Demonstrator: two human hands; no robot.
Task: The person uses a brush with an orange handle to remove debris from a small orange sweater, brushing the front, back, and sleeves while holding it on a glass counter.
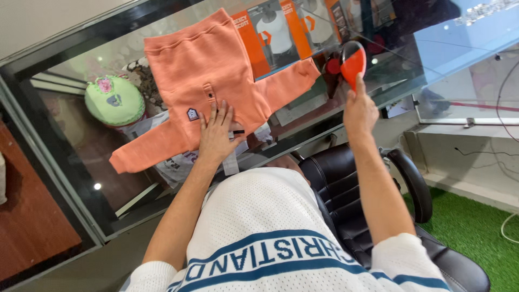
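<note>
Sweatshirt in salmon-orange lies spread flat on a glass counter, and that counter is the largest thing in view: a dark-framed display case running across the picture, its top reflecting the room and showing shelves beneath. To the right, pale floor tiles give way to a strip of green artificial grass, and a black leather office chair stands just behind the person, close against the counter's edge.

On the garment, the hem points away from the person, both sleeves are stretched out to the sides, and a short buttoned placket with a small house-shaped patch beside it sits near the neck end. The neck end lies closest to the person, with paper tags hanging over the counter edge.

Inside the case, a round green cushion-like item with a pink flower sits left of the sweatshirt, and orange boxes picturing white undershirts show through the glass under its right sleeve.

The left hand lies flat, fingers spread, pressing on the sweatshirt's neck area and grasping nothing. The right hand is raised above the counter's right end, well apart from the garment, its fingers closed round the handle of an orange-red and black hand tool; what kind of tool cannot be told.
</note>
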